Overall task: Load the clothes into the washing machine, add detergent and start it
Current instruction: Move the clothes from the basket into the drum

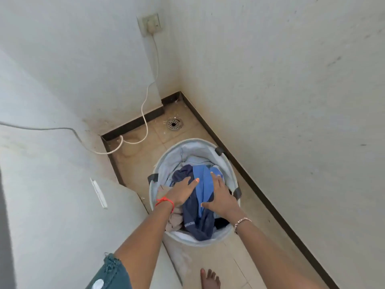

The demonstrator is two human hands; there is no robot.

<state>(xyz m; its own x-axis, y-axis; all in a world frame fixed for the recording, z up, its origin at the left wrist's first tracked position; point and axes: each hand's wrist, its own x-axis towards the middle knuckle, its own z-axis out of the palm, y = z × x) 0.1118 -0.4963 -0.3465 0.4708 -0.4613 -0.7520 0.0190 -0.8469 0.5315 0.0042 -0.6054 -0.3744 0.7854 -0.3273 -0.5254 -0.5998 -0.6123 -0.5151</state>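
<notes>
Both hands are down in the laundry basket (193,148), lower centre of the frame, where the clothes (200,217) lie in a loose heap. The 2 hands are apart, 1 on each side of a bright blue garment (203,184). The right hand (221,198) lies spread and flat on the pile, thumb out to the left. The left hand (181,193) rests on a navy piece with its fingertips sinking into the cloth; whether they have closed on it I cannot tell.

The step is gathering a load, I judge. It should go best by scooping from the sides and under, drawing the bundle together between both palms so no sleeve or leg trails over the rim (the navy piece at the near edge already hangs that way). A modest armful beats a big one that sheds items on the tiled floor.

The white body at lower left (62,226) is probably the washing machine, but it is cut off by the frame edge and shows no lid, drum or controls. No detergent is in view. How deep the pile runs is hidden. A cable (145,105) runs from the wall socket (150,24) at the upper centre of the frame towards the left; its far end is out of the frame.
</notes>
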